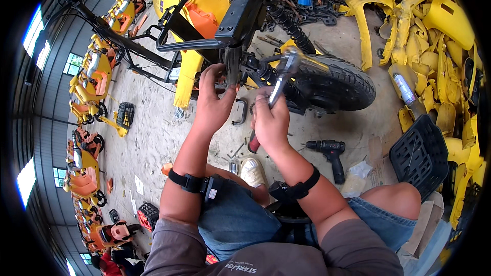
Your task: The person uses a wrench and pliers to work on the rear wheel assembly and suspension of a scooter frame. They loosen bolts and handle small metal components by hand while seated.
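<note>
My left hand [215, 102] has its fingers curled at the black metal bracket [232, 61] of the upended vehicle frame; whether something small is between them I cannot tell. My right hand [268, 120] is closed round a tool [279, 79] with a chrome shaft and a red handle, raised just right of the bracket; its head is blurred. Behind the tool are a black coil-over shock [291, 30] and a knobby black tyre [348, 87]. A yellow panel [183, 89] stands left of my left hand.
A cordless drill [332, 151] lies right of my knees, near a black plastic plate [417, 156]. Heaped yellow body panels [434, 30] fill the right, loose metal parts [317, 18] the back. Rows of yellow-orange vehicles [87, 168] stand left, with another person [107, 263] at lower left.
</note>
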`<action>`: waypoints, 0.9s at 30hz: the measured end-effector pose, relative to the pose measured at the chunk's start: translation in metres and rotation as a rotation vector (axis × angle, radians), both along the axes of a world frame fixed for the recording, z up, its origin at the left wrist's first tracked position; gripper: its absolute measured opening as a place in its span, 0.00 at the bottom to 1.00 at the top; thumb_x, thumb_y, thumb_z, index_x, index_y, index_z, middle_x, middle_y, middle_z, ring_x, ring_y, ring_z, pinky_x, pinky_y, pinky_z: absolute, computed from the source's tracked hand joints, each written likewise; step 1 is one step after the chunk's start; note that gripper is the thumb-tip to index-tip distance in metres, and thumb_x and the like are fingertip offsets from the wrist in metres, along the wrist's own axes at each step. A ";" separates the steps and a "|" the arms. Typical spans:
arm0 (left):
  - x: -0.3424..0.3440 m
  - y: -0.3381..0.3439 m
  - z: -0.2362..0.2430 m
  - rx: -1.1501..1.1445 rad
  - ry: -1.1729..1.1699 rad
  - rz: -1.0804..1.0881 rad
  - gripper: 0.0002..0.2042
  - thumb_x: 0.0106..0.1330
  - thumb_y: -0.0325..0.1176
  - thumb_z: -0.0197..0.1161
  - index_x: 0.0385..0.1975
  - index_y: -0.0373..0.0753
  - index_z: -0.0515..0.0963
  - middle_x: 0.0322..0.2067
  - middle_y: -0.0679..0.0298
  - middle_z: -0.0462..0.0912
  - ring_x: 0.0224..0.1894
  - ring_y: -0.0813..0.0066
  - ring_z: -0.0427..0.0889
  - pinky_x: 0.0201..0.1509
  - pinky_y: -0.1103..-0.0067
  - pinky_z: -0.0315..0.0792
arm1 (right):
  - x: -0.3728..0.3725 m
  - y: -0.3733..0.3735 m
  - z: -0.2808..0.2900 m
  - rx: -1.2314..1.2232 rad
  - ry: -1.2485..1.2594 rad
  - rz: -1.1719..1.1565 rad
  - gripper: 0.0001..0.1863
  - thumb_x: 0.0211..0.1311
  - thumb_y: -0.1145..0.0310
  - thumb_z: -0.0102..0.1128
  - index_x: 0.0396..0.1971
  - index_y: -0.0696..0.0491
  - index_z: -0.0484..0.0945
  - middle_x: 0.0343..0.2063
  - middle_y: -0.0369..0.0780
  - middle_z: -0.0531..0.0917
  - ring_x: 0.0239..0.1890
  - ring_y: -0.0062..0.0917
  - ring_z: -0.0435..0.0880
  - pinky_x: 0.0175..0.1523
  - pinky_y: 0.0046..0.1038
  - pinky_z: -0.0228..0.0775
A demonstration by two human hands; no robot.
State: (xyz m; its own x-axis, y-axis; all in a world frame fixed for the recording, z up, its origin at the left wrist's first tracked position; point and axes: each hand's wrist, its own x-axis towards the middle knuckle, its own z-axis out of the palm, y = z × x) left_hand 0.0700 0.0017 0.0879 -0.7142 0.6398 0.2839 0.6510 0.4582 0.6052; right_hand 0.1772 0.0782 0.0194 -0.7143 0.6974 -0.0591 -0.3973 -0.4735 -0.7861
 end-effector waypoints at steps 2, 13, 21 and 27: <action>-0.002 0.001 -0.002 0.002 0.034 -0.010 0.25 0.63 0.25 0.62 0.61 0.36 0.66 0.55 0.59 0.71 0.56 0.68 0.74 0.52 0.74 0.75 | 0.002 -0.004 0.010 -0.137 0.164 -0.114 0.05 0.72 0.74 0.45 0.45 0.55 0.66 0.20 0.34 0.70 0.17 0.16 0.69 0.23 0.23 0.66; -0.017 -0.004 -0.019 0.047 0.008 -0.026 0.25 0.65 0.23 0.60 0.62 0.35 0.63 0.52 0.55 0.71 0.47 0.74 0.75 0.44 0.79 0.77 | -0.003 0.004 -0.002 0.063 -0.144 0.206 0.08 0.70 0.72 0.50 0.45 0.57 0.70 0.20 0.39 0.75 0.17 0.23 0.77 0.24 0.30 0.68; -0.009 0.001 -0.013 0.091 -0.088 -0.007 0.24 0.63 0.24 0.63 0.59 0.35 0.66 0.55 0.55 0.69 0.55 0.62 0.75 0.52 0.70 0.75 | -0.005 0.009 0.001 -0.145 0.130 -0.144 0.10 0.70 0.77 0.46 0.49 0.56 0.63 0.21 0.35 0.71 0.15 0.16 0.69 0.22 0.22 0.69; -0.015 0.001 -0.019 0.071 0.116 -0.061 0.24 0.66 0.23 0.60 0.62 0.37 0.64 0.51 0.56 0.71 0.36 0.78 0.76 0.39 0.81 0.76 | -0.005 0.009 0.003 -0.103 0.156 -0.206 0.12 0.69 0.79 0.46 0.50 0.56 0.62 0.23 0.35 0.71 0.20 0.16 0.70 0.26 0.23 0.71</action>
State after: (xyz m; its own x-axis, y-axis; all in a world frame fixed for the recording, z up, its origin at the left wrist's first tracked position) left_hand 0.0552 0.0023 0.0687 -0.6339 0.6566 0.4087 0.7442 0.3741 0.5534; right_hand 0.1725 0.0869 0.0223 -0.5642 0.8248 -0.0371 -0.6062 -0.4443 -0.6596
